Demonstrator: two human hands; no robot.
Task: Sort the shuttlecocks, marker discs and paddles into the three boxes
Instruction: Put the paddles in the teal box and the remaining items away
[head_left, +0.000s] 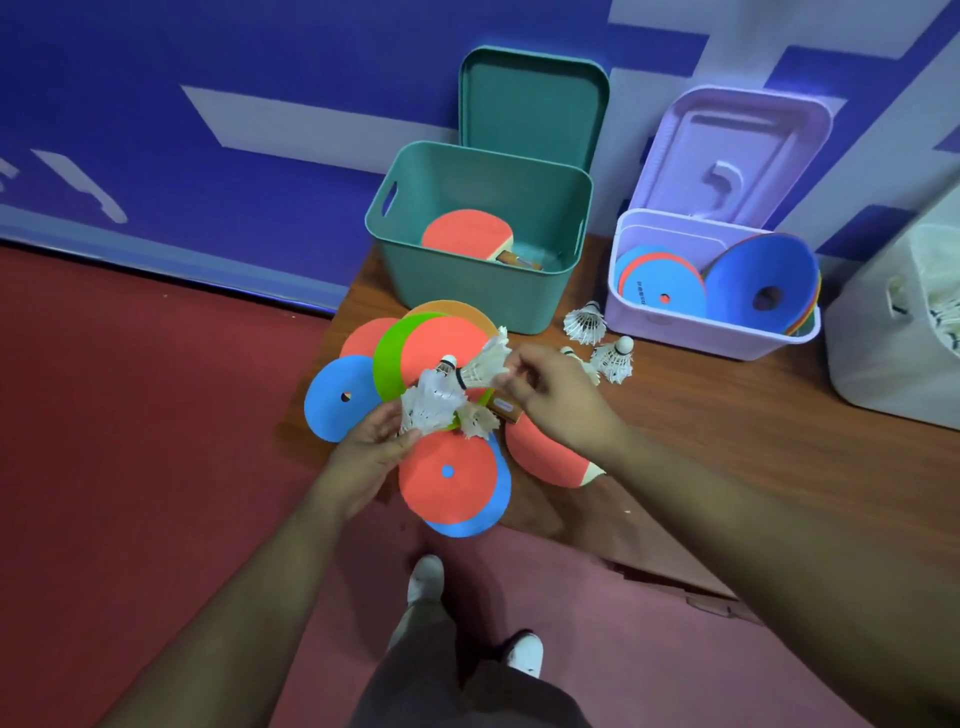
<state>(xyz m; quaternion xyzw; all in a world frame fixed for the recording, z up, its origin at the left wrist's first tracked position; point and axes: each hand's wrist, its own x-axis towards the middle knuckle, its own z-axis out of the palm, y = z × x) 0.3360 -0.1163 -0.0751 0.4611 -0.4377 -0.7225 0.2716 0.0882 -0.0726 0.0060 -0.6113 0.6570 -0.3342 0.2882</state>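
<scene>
Above a heap of flat coloured marker discs (447, 473) on the brown wooden table (727, 415), the left hand (371, 447) closes its fingers on a bunch of white feather shuttlecocks (431, 402). The right hand (550, 387) pinches the feather skirt of another white shuttlecock (485, 364), its cork pointing left. A red-faced paddle (467, 231) lies inside the teal plastic box (478, 291); blue discs (660, 283) sit in the lilac plastic box (711, 332).
</scene>
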